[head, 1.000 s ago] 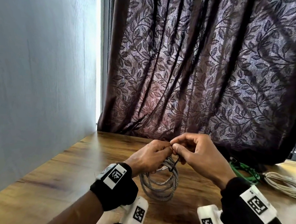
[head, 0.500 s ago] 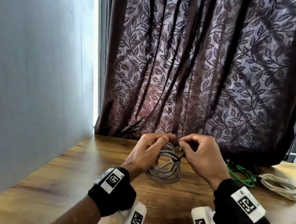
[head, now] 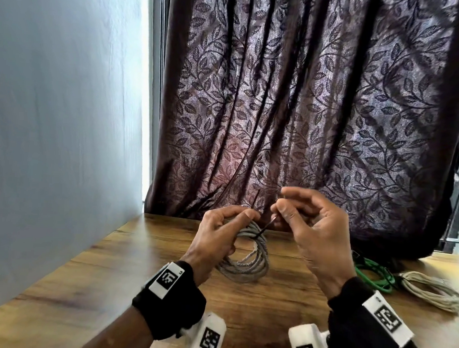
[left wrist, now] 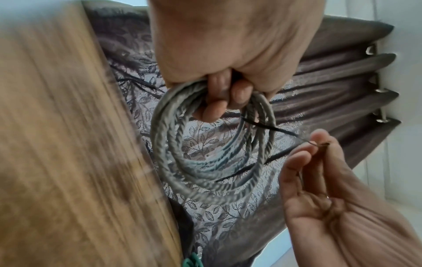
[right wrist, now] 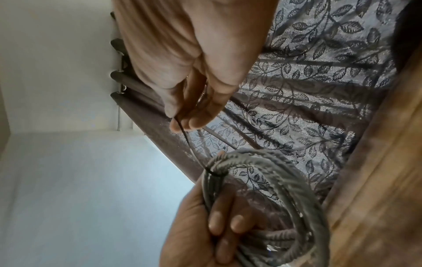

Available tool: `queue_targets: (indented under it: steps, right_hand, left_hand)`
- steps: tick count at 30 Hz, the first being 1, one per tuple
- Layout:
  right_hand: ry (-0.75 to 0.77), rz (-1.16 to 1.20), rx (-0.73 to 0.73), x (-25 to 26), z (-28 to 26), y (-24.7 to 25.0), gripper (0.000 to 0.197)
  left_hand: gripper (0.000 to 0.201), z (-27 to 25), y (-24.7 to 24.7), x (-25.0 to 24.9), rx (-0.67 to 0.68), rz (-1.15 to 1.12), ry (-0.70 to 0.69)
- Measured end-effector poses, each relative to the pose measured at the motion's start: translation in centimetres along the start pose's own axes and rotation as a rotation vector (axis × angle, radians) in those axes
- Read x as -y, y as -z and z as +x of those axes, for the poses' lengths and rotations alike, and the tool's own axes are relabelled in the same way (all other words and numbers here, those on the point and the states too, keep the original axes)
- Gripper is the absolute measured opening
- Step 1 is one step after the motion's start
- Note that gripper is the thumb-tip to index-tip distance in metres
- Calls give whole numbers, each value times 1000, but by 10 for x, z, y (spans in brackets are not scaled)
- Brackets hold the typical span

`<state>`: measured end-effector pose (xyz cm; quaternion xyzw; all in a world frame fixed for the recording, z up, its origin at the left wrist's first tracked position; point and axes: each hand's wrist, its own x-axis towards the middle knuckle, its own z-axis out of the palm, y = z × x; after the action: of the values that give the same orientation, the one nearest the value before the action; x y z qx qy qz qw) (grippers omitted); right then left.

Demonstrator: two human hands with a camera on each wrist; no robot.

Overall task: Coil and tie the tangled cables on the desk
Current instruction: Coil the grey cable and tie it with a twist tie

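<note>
A grey twisted cable, wound into a coil (head: 247,260) (left wrist: 205,159) (right wrist: 285,198), hangs above the wooden desk (head: 90,278). My left hand (head: 220,234) (left wrist: 228,94) (right wrist: 205,225) grips the top of the coil, fingers curled through the loops. A thin black tie (head: 265,227) (left wrist: 285,132) (right wrist: 189,144) is looped around the coil's strands. My right hand (head: 300,220) (right wrist: 182,108) (left wrist: 319,162) pinches the tie's free end between thumb and fingertip, holding it up and to the right, taut.
A green cable (head: 372,274) and a cream coiled cable (head: 429,290) lie at the desk's right. A dark leaf-patterned curtain (head: 306,111) hangs behind the desk and a pale wall (head: 53,111) runs along its left.
Both hands have risen with the coil. My right hand has drawn away from the left, up and to the right, stretching the black tie out from the coil.
</note>
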<state>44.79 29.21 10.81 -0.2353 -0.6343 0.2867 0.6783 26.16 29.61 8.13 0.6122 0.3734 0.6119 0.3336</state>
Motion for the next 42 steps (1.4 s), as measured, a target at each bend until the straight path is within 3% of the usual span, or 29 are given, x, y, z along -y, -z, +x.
queue_targets:
  steps: [4,18,22,27,30,34,42]
  right_hand:
    - [-113,260,89,4,2,-4,19]
    - [-157,328,239,6,-2,-4,25]
    - [-147,340,167,7,0,-4,33]
    - [-156,308,61,0,0,-6,24]
    - [-148,225,-28,-7,2,-5,15]
    - [-120,80,-54,-13,1,-4,8]
    - [-155,23,-42,-17,-4,-7,8]
  left_hand:
    - [24,6,3,6,-76,-211,146]
    - [22,6,4,9,-106,-264,220]
    - [22,5,2,7,-82,-222,162]
    - [17,-2,-2,-1,10,83,-89]
    - [18,2,-1,-4,-27,214,-195]
    - [20,7,3,-1,-110,296,-203]
    - [27,6,9,-6,-218,544,-239]
